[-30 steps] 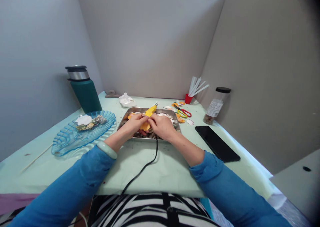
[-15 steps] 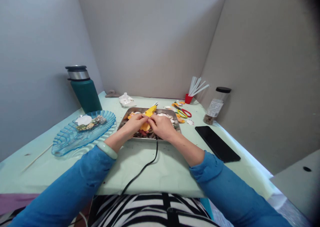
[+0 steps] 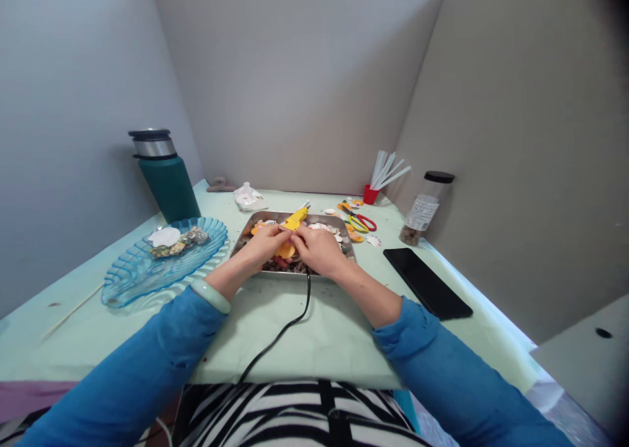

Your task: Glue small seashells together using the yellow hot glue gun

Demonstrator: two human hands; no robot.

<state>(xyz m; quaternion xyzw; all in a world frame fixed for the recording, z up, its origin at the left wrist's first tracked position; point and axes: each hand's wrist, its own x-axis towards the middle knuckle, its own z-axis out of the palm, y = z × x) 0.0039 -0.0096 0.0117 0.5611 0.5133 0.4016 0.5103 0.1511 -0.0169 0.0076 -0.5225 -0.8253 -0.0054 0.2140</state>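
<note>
Both hands meet over a metal tray (image 3: 248,227) filled with shells. My left hand (image 3: 264,245) and my right hand (image 3: 317,248) have their fingers pinched together on an orange shell (image 3: 285,250) between them. A yellow glue gun (image 3: 296,217) lies on the tray just beyond the fingertips, its black cord (image 3: 282,332) running back over the table edge toward me. Whether either hand touches the gun is unclear.
A blue glass dish (image 3: 162,263) with shells sits at the left, a green flask (image 3: 164,175) behind it. Scissors (image 3: 361,222), a red cup of glue sticks (image 3: 371,193), a jar (image 3: 425,208) and a black phone (image 3: 426,282) lie to the right. Grey partition walls enclose the table.
The hands stay almost still; the orange shell between the fingers has shifted very slightly.
</note>
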